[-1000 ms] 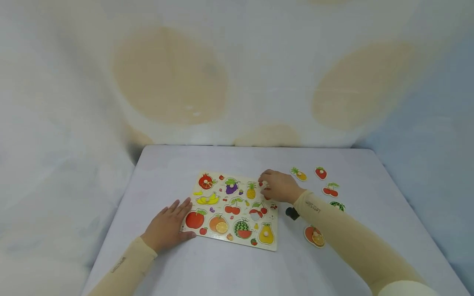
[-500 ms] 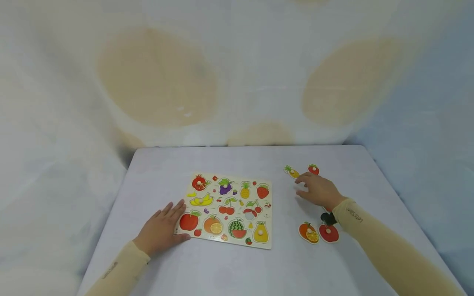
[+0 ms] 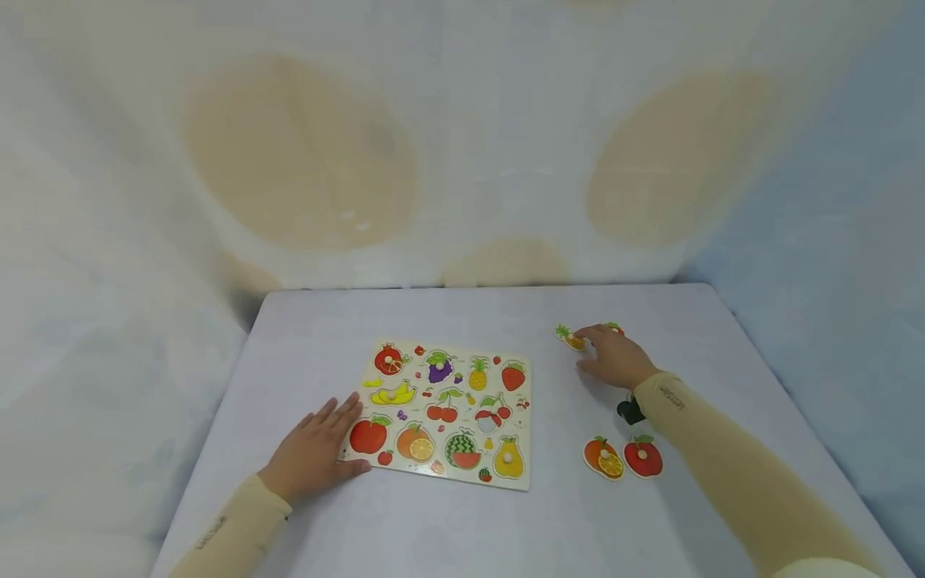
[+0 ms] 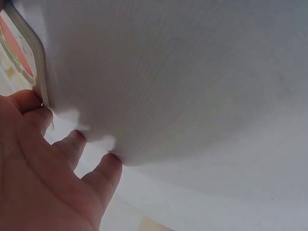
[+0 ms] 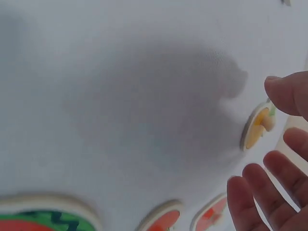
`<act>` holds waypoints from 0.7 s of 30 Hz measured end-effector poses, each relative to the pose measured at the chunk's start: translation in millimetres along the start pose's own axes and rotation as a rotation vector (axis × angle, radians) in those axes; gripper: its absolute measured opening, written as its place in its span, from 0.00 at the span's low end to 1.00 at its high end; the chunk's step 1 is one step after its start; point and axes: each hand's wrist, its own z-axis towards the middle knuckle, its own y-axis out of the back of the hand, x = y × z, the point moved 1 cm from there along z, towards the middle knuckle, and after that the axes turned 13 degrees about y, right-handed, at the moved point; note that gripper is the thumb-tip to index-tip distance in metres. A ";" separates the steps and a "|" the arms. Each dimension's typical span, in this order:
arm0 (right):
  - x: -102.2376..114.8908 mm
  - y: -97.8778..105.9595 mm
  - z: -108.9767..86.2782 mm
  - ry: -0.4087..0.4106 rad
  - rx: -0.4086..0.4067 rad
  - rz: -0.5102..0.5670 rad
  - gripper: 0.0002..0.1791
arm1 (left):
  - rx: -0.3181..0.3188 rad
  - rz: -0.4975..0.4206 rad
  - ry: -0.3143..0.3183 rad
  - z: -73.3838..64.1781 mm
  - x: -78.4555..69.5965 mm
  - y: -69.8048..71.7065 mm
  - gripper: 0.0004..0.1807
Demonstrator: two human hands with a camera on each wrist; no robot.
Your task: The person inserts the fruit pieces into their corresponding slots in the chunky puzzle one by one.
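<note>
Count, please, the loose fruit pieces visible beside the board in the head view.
4: a pineapple by the right hand, a strawberry partly behind it, and an orange and an apple lower down. Others may be hidden; the right wrist view also shows a watermelon.

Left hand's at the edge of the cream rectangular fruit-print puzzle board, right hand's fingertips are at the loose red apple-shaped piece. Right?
Not quite: the right hand's fingertips are at the loose yellow pineapple-shaped piece, not the apple piece, as the head view shows. The left hand is indeed at the puzzle board's edge.
</note>
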 end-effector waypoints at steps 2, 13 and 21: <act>1.8 -2.1 4.9 -0.019 -0.004 0.025 0.32 | -0.002 0.001 -0.002 0.3 1.0 -2.4 0.54; 4.2 -9.0 13.2 -0.009 -0.021 0.116 0.30 | -0.018 0.030 -0.005 -0.1 2.4 -1.9 0.54; -6.6 -6.4 24.9 -0.003 -0.026 0.074 0.28 | -0.012 0.039 -0.010 2.1 4.1 -7.5 0.54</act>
